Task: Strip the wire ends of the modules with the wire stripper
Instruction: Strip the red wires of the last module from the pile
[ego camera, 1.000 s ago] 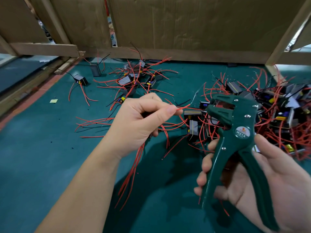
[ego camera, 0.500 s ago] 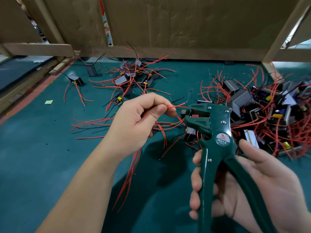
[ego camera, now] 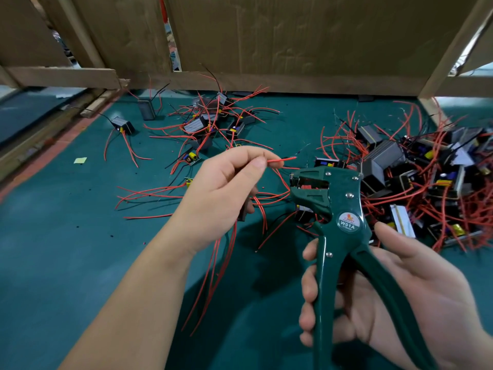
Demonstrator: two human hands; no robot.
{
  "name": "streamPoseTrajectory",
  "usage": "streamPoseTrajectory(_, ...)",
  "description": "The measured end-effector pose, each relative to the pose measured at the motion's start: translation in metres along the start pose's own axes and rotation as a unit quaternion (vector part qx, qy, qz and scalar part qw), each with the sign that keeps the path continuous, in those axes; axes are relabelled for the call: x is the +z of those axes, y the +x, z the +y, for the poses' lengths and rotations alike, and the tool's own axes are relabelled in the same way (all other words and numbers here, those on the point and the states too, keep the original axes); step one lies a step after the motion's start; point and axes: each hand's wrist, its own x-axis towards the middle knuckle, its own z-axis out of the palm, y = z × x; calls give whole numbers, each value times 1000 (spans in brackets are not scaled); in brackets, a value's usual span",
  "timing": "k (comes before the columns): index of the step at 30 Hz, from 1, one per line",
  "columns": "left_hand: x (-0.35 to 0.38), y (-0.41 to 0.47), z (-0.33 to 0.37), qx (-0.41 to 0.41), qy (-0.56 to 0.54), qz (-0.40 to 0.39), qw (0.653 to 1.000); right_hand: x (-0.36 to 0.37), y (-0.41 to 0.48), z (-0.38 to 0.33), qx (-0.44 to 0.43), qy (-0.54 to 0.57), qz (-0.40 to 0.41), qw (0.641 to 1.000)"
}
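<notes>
Head view: red wire end pinched between thumb and forefinger of my left hand, tip poking out just above open mouth of wire stripper, not yet in. My right hand wrapped round handles, unsqueezed. Best to feed tip in level, short length only, then squeeze. Modules heaped behind on green surface. Since second earlier, stripper had shifted left, closer to tip.
</notes>
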Motion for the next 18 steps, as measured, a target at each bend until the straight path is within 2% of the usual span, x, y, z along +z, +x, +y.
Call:
streamPoseTrajectory(5, 0, -1, 0, 82, 32, 3, 996, -2, 0, 1, 7, -18, -11, 1000)
streamPoseTrajectory(9, -2, 0, 0, 114, 72, -5, 991, 0, 0, 0, -1, -22, -8, 1000)
streamPoseTrajectory(13, -2, 0, 0, 191, 163, 5, 968, 2, -2, 0, -14, -34, 19, 999)
streamPoseTrajectory(18, -2, 0, -2, 239, 236, 21, 942, 3, -5, -2, -15, -41, 32, 999)
